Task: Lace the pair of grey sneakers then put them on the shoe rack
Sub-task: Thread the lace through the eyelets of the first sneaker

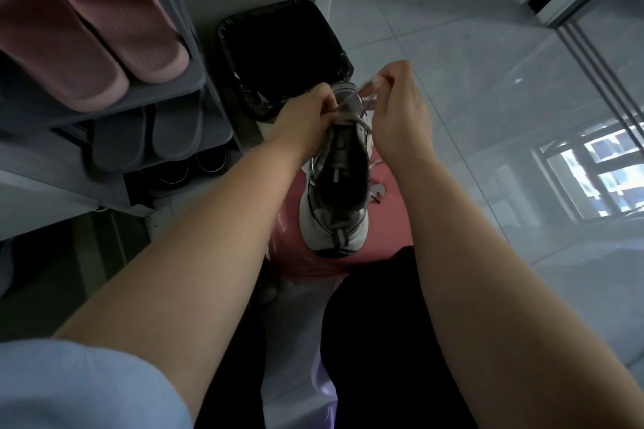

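Note:
A grey and white sneaker [336,205] stands heel toward me on a pink surface [390,219] in the middle of the view. My left hand [306,115] pinches a lace end at the sneaker's tongue. My right hand [397,104] holds the other part of the grey shoelace [366,103] just above and right of the eyelets. A second sneaker's edge [378,191] shows partly behind the first one's right side. The grey shoe rack [174,94] stands at the left.
Pink slippers [90,28] fill the rack's top shelf and grey slippers [146,136] the shelf below; dark shoes sit lower. A bin with a black liner [278,52] stands just beyond the sneaker. Glossy tiled floor [488,97] spreads to the right.

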The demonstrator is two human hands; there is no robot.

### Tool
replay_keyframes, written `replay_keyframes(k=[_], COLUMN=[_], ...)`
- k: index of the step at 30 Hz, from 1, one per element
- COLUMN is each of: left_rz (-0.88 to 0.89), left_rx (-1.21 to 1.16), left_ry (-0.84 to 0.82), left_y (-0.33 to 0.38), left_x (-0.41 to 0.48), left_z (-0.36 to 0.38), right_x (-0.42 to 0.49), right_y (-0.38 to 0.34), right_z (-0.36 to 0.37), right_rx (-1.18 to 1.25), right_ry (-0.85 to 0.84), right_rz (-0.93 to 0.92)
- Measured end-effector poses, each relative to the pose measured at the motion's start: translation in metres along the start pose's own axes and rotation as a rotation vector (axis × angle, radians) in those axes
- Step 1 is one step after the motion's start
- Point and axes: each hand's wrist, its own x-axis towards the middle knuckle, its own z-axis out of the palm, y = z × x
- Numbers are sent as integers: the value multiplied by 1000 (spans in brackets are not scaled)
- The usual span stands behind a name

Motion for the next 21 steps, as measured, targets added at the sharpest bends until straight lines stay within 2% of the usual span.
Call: replay_keyframes(k=[4, 9, 10, 13, 16, 17, 19, 21], left_rz=[22, 82, 84, 25, 2, 13, 63, 114], left_rx=[54, 97, 75, -105, -266, -278, -215, -230], left_ry=[-34, -57, -54, -17, -4, -1, 13, 16], left_y=[-1, 0, 1, 4, 7, 8, 14, 23], left_x=[1, 3, 4, 6, 7, 8, 9, 10], left_z=[2, 5, 3, -3, -5, -5, -9, -17], right_x=[0, 10, 12, 9, 8, 6, 2, -1], right_y=[-7, -9, -5, 7, 10, 6, 4, 6], right_z=[-10, -20, -21, -16, -8, -8, -4, 0], right_rx=[161, 392, 407, 374, 318, 345, 371, 339], right_ry=[244, 460, 430, 137, -78, -156, -341, -437], right_rz=[-92, -79, -47, 140, 316, 337, 265, 192])
